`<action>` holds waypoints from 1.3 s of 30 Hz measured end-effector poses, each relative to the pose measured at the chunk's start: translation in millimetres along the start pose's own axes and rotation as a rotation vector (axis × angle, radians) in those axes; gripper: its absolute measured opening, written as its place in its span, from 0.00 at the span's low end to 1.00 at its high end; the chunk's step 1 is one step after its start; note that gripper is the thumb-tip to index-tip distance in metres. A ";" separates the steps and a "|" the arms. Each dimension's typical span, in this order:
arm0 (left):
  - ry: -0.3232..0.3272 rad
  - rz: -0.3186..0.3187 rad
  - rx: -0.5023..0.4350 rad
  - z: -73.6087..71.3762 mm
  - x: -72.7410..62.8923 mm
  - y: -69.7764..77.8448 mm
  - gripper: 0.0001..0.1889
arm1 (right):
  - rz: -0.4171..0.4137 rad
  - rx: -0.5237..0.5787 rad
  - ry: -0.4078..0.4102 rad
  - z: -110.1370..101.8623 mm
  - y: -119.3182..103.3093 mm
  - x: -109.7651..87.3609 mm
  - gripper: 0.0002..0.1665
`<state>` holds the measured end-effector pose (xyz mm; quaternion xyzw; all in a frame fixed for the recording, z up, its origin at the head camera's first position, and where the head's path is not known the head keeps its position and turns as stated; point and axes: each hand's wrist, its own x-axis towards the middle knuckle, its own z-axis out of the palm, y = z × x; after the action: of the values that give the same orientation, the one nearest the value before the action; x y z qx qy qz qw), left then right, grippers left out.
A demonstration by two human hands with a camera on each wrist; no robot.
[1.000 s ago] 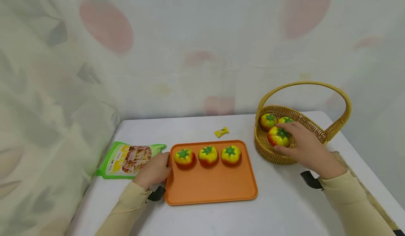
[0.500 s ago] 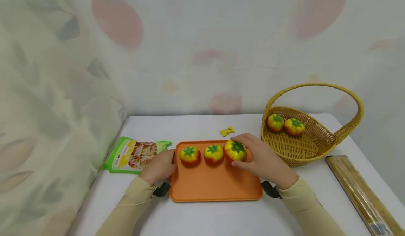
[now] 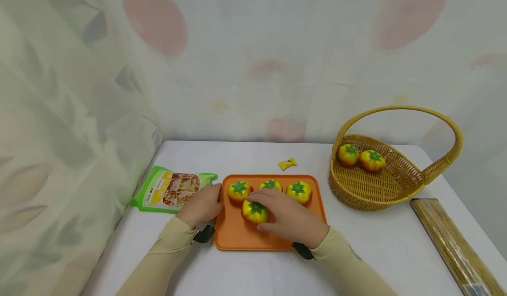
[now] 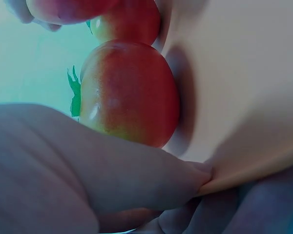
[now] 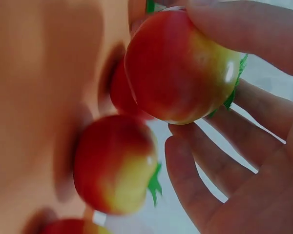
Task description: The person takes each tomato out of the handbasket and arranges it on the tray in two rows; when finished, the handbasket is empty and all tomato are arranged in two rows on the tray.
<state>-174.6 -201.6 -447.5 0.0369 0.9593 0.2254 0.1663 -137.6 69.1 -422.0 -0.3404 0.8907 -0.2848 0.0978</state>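
My right hand [image 3: 291, 216] grips a red and yellow toy tomato [image 3: 253, 213] with a green leafy top, over the orange tray [image 3: 233, 239]. In the right wrist view this tomato [image 5: 178, 68] sits between thumb and fingertips, apparently just above the tray. Behind it stands a row of three similar tomatoes on the tray: a left one [image 3: 239, 192], a middle one [image 3: 271, 184] partly covered by my fingers, and a right one [image 3: 299, 192]. My left hand [image 3: 201, 205] pinches the tray's left rim, thumb [image 4: 151, 173] on top and fingers below.
At the back right, a wicker basket [image 3: 358, 205] with a tall handle holds two more tomatoes [image 3: 372, 160]. A green food packet [image 3: 174, 190] lies left of the tray, a small yellow wrapped candy [image 3: 287, 163] behind it. Long brown packaged strips [image 3: 451, 243] lie on the right.
My right hand has carried a tomato from the basket leftward across the tray, to in front of the row. My left hand has stayed on the tray's rim. The head view has shifted slightly.
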 end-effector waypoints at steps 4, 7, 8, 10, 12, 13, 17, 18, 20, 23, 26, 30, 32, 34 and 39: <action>0.013 0.019 0.002 0.3 0.1 -0.6 0.17 | -0.025 -0.010 -0.055 10.7 -4.3 6.5 0.37; 0.014 0.024 -0.007 0.6 0.0 -0.8 0.16 | -0.051 -0.031 -0.079 18.3 -6.2 9.9 0.36; 0.014 0.025 -0.010 0.7 0.0 -0.8 0.16 | -0.063 -0.038 -0.083 20.5 -6.7 10.6 0.36; 0.013 0.021 -0.008 0.7 0.0 -0.4 0.17 | -0.082 -0.052 -0.088 24.4 -7.6 11.9 0.36; 0.012 0.020 -0.003 0.6 0.0 0.1 0.18 | -0.096 -0.069 -0.089 27.5 -8.2 12.9 0.36; 0.013 0.019 0.001 0.6 0.2 0.1 0.19 | -0.101 -0.078 -0.088 28.9 -8.4 13.3 0.36; 0.013 0.019 0.008 -0.1 -0.1 0.3 0.21 | -0.118 -0.093 -0.088 32.6 -8.9 15.0 0.37; 0.012 0.019 0.009 0.0 -0.1 0.1 0.22 | -0.124 -0.098 -0.087 33.3 -8.8 15.3 0.37; 0.011 0.021 0.005 0.3 0.0 -0.6 0.23 | -0.131 -0.102 -0.087 34.6 -8.7 15.7 0.38; 0.009 0.023 0.002 0.7 0.1 -1.2 0.24 | -0.140 -0.110 -0.094 36.6 -8.4 16.5 0.38; 0.009 0.025 -0.001 1.1 0.1 -1.6 0.24 | -0.139 -0.112 -0.107 37.2 -9.2 17.0 0.38; 0.012 0.026 -0.004 1.7 0.4 -1.8 0.23 | -0.139 -0.121 -0.112 36.9 -10.8 16.9 0.38; 0.012 0.026 -0.003 1.9 0.3 -1.9 0.23 | -0.142 -0.125 -0.112 37.0 -11.0 17.0 0.38; 0.011 0.027 -0.003 2.1 0.5 -2.0 0.23 | -0.145 -0.127 -0.113 37.0 -10.9 17.2 0.38; 0.012 0.034 -0.002 2.0 1.5 -2.6 0.22 | -0.155 -0.121 -0.113 36.6 -11.6 17.3 0.38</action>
<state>-175.4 -202.9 -450.8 0.0515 0.9592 0.2296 0.1567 -130.7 34.6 -445.0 -0.4290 0.8705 -0.2174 0.1048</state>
